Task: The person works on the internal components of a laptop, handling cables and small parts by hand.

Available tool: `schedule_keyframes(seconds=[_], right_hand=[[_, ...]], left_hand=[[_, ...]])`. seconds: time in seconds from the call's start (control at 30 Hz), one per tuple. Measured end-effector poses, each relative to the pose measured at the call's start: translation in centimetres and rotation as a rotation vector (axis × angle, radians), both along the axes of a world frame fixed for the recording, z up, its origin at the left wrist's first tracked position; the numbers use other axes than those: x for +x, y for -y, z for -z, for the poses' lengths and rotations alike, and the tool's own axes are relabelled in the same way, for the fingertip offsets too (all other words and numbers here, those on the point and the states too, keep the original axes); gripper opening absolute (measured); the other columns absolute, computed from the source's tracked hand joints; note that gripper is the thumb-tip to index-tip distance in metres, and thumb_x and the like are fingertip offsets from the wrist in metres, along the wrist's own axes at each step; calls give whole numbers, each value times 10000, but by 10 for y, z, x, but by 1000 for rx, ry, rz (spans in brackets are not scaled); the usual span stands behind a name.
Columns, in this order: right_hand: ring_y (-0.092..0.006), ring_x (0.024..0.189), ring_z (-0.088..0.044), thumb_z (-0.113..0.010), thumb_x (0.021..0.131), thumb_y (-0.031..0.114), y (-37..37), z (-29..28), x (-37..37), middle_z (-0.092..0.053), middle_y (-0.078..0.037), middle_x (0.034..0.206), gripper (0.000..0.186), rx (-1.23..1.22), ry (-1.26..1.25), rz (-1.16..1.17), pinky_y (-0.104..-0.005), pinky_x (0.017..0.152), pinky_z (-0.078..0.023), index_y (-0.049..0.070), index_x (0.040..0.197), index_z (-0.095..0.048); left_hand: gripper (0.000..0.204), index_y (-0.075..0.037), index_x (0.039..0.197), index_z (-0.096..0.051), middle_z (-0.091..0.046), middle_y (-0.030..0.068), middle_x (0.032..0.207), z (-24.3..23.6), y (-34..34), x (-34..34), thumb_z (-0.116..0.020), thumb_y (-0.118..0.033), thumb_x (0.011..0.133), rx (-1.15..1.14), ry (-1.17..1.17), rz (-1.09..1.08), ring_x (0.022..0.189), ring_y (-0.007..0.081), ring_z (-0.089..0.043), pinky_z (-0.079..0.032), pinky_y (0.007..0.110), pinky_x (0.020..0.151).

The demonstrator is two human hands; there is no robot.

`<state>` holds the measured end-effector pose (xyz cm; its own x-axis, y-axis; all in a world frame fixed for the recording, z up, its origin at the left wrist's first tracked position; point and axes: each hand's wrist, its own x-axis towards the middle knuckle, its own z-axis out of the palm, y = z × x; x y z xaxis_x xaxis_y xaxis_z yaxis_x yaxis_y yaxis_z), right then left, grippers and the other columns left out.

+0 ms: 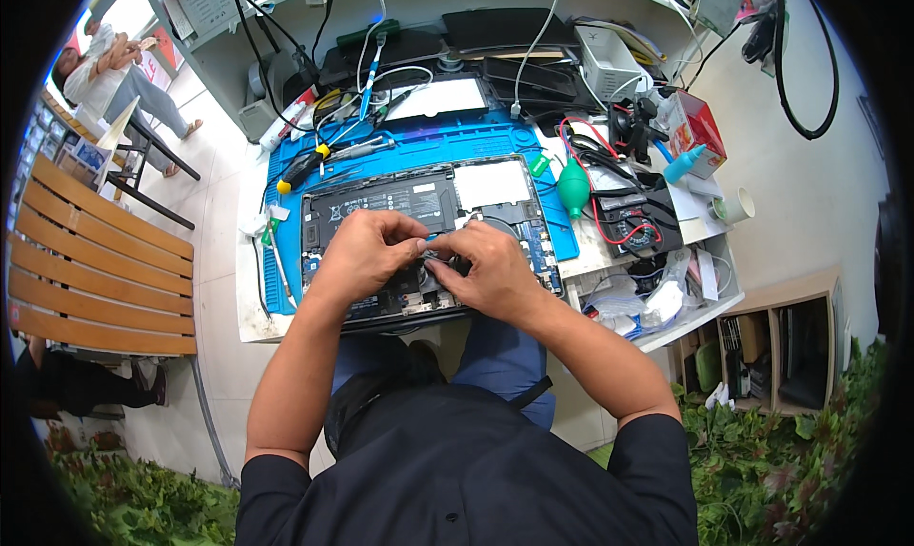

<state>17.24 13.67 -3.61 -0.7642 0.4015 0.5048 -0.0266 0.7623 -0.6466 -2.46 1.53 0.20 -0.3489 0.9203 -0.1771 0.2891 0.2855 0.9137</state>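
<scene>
An opened laptop (545, 251) lies in front of me, its inner parts bare. A black battery (411, 199) fills much of its far left half, with a white rectangular panel (492, 182) to the right of it. Over the laptop's middle, my left hand (367, 254) is closed, thumb and forefinger pinched together. My right hand (490, 272) meets it from the right with its fingers curled inward. A small greyish piece shows between the fingertips, too covered to name.
A blue repair mat (433, 144) lies under the laptop. Left of it are a yellow-black screwdriver (305, 168) and tweezers (354, 170). To the right stand a green air blower (574, 186), a multimeter (636, 224) and an open drawer (666, 327). Two people (109, 75) are far left.
</scene>
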Motion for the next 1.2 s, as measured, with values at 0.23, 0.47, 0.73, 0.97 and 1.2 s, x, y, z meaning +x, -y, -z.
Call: schedule_keyframes(seconds=[0.23,0.47,0.73,0.97,1.2], right_hand=[[-293,774,-715,-872,875,91,-2,5,-7,-812,-89,886,169,46,-12,7,-426,716,-582,63,1037,-831],[-300,781,-717,-854,876,75,-2,3,-8,-797,-98,862,120,42,1,10,-431,721,-583,45,985,-812],[-319,801,-702,-817,887,59,3,4,2,-728,-124,849,99,20,26,65,-442,742,-571,22,950,-750],[-346,852,-719,-800,869,32,-4,-1,3,-749,-137,884,98,-6,42,42,-458,772,-579,17,949,-746],[-332,799,-713,-811,865,28,3,-8,6,-738,-138,852,98,-29,46,30,-451,724,-575,18,937,-744]], left_hand=[[225,56,1175,-823,-828,77,944,-3,-2,-1,-822,-80,997,-13,-101,23,837,104,-741,-597,290,779],[239,50,1184,-825,-841,117,975,-5,-3,3,-827,-79,983,-14,-192,20,873,139,-766,-617,321,837],[277,-104,1194,-865,-782,123,1040,-14,0,-4,-839,-55,922,10,-534,211,920,280,-772,-610,390,828],[316,-207,1173,-887,-751,66,1098,-29,-31,-34,-884,-149,863,0,-702,614,1074,329,-740,-584,474,922],[276,-201,1109,-885,-752,58,1036,-37,-70,-46,-913,-174,836,-178,-706,948,1009,311,-756,-585,476,873]])
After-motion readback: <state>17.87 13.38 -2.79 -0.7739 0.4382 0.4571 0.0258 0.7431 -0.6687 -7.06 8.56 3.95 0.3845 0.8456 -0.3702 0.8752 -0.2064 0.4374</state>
